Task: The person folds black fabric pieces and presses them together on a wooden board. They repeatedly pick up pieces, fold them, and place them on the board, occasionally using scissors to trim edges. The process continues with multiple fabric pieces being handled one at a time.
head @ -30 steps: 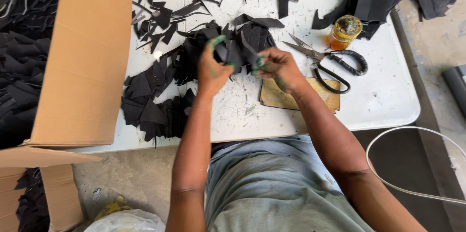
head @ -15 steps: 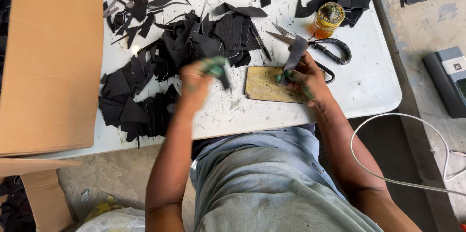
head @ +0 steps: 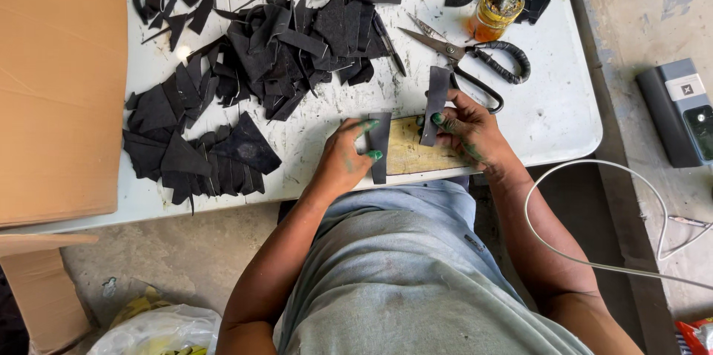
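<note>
We see a cardboard box (head: 59, 88) at left, then black scraps (head: 252, 65) piled on the white table (head: 549, 117). Our left hand (head: 347, 154) pinches one dark strip (head: 379, 145) on the wooden board (head: 412, 154); our right hand (head: 471, 132) grips another strip (head: 435, 102), scissors (head: 468, 58) just beyond.

Black leather strips (head: 379, 143) on a tan wooden board (head: 416, 154), green-stained fingertips (head: 375, 154). White speckled table (head: 549, 114), amber glass jar (head: 496, 10), brown cardboard box (head: 59, 80).
</note>
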